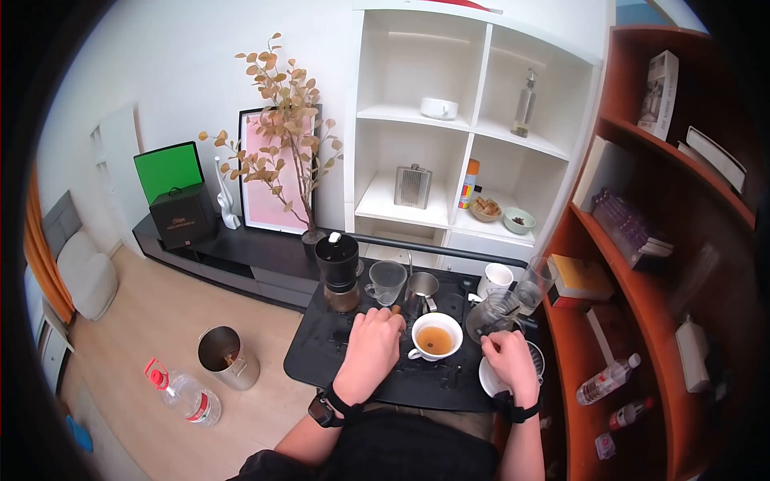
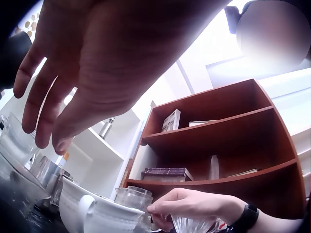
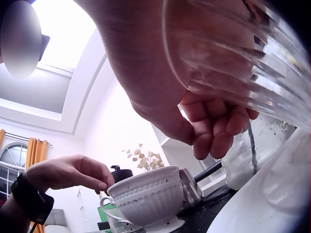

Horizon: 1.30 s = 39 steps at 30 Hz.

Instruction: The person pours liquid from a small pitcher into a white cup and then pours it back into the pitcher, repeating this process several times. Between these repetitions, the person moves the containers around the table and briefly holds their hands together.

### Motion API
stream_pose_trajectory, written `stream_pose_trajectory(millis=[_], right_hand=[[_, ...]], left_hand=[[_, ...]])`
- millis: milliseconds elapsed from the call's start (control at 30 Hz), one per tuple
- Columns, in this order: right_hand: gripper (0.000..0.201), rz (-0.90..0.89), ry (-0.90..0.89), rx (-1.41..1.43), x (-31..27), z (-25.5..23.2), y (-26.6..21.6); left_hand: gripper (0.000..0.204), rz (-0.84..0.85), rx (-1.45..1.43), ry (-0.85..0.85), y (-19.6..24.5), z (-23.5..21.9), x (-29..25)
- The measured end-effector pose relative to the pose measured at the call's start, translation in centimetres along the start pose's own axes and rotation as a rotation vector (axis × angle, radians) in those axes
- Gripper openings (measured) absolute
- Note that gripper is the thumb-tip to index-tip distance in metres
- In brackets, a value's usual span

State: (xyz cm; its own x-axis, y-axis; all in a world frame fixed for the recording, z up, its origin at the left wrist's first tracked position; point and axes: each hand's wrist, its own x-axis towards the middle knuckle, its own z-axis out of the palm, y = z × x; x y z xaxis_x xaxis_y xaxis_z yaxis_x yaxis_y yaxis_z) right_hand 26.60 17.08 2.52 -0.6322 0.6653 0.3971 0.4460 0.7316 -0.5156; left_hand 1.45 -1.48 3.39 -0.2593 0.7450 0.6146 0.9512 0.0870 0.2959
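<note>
A white cup (image 3: 150,199) with a ribbed wall stands on the black tray table (image 1: 329,353), with amber liquid (image 1: 434,340) inside. Left of it, my left hand (image 1: 373,353) hovers with relaxed, slightly bent fingers, its thumb tip above the cup's handle side. My right hand (image 1: 512,361) is right of the cup, fingers loosely curled and nothing visible between them. Under that wrist are a ribbed clear glass (image 3: 238,63) and a white saucer (image 1: 486,379). A glass carafe (image 1: 487,319) is just beyond the right fingertips. Behind the cup stands a metal pitcher (image 1: 421,295).
At the tray's back are a black grinder (image 1: 337,260), a glass mug (image 1: 387,280), a white mug (image 1: 496,277) and a tall glass (image 1: 532,289). A brown bookshelf (image 1: 589,228) borders the right. A metal bucket (image 1: 245,373) and plastic bottle (image 1: 188,401) stand on the floor.
</note>
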Motion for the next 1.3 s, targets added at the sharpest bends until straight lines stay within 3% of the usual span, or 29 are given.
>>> stream_pose_trajectory(millis=[67, 167, 200, 267, 367, 667, 1300], right_hand=[[0.036, -0.012, 0.002, -0.004, 0.0, 0.1, 0.0], [0.037, 0.006, -0.012, 0.013, 0.0, 0.3, 0.2], [0.037, 0.014, -0.014, 0.013, 0.0, 0.3, 0.1], [0.037, 0.020, -0.008, 0.010, 0.0, 0.0, -0.1], [0.037, -0.026, 0.012, -0.009, -0.1, -0.2, -0.2], [0.038, -0.002, 0.001, 0.010, 0.0, 0.0, 0.0], [0.036, -0.014, 0.003, 0.011, 0.0, 0.0, 0.0]], left_hand=[[0.016, 0.015, 0.001, -0.047, 0.8, 0.2, 0.4], [0.064, 0.074, -0.078, 0.021, 2.2, 2.0, 0.5], [0.064, 0.073, -0.078, 0.024, 2.5, 2.4, 0.4], [0.100, 0.090, -0.002, 0.094, 3.1, 3.1, 0.4], [0.114, 0.085, -0.025, 0.018, 3.0, 4.0, 0.6], [0.120, 0.074, 0.002, -0.105, 2.7, 4.9, 1.4], [0.118, -0.002, -0.184, -0.134, 2.7, 6.1, 1.4]])
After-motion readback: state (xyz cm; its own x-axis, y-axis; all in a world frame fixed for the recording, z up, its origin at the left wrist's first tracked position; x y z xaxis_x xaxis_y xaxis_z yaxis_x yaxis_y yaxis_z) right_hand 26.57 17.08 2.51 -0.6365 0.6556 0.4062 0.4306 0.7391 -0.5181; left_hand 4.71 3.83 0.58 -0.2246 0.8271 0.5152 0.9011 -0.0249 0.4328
